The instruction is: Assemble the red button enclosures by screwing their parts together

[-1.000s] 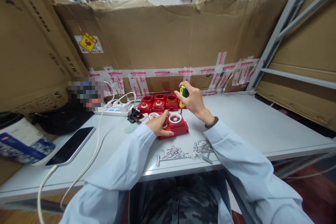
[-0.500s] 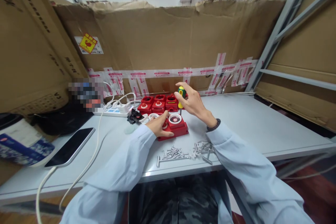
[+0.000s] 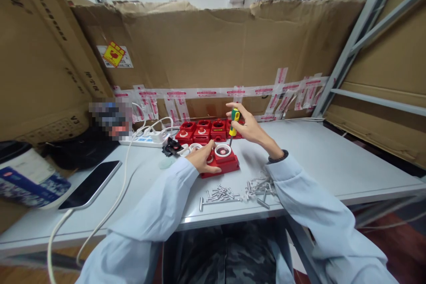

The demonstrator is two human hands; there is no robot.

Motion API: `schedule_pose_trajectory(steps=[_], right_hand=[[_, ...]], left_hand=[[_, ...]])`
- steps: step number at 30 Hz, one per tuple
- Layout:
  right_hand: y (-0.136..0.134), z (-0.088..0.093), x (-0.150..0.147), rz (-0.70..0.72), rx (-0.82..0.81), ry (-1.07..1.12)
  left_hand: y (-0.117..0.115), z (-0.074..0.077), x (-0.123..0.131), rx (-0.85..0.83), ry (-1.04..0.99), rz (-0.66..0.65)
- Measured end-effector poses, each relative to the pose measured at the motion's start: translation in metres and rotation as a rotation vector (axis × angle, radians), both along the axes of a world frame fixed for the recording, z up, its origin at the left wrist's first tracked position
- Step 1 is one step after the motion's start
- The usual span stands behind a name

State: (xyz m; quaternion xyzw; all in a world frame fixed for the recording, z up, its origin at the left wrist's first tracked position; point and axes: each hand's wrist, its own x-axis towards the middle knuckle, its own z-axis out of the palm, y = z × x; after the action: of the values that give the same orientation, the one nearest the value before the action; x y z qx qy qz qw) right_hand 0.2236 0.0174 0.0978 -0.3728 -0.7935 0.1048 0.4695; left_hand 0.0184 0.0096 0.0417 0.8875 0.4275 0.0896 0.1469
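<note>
My right hand (image 3: 248, 126) grips a screwdriver (image 3: 234, 120) with a green and yellow handle, its shaft pointing down at the right rear edge of a red housing (image 3: 228, 165). A white ring (image 3: 222, 150) surrounds a round window on that housing. My left hand (image 3: 202, 159) holds the housing's left part, fingers over its top and thumb along the front. Behind stands a row of several red housings (image 3: 202, 133). In front lie a pile of screws (image 3: 221, 193), a metal T-shaped tool (image 3: 201, 204) and a second heap of small metal parts (image 3: 259, 186).
A power strip (image 3: 143, 142) with white cables is at the back left, near black parts (image 3: 172, 147). A phone (image 3: 89, 185) and a tub (image 3: 29, 177) are at the left. Cardboard (image 3: 216, 49) walls the back; a metal rack (image 3: 356, 49) stands right.
My right hand and the screwdriver have shifted slightly right, and the screwdriver now leans, its handle to the right. My left hand still holds the housing.
</note>
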Motion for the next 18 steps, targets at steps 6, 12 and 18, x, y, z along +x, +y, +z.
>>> schedule_pose_trajectory(steps=[6,12,18], right_hand=[[-0.002,-0.001,-0.008,-0.288,0.15,-0.046],[-0.003,0.004,-0.001,0.014,0.016,-0.046],[0.0,0.002,-0.005,-0.196,0.1,-0.009]], left_hand=[[0.002,-0.002,-0.001,-0.007,-0.017,-0.006],[0.0,0.0,-0.001,-0.009,0.001,0.001],[0.001,-0.001,-0.001,0.006,-0.009,0.005]])
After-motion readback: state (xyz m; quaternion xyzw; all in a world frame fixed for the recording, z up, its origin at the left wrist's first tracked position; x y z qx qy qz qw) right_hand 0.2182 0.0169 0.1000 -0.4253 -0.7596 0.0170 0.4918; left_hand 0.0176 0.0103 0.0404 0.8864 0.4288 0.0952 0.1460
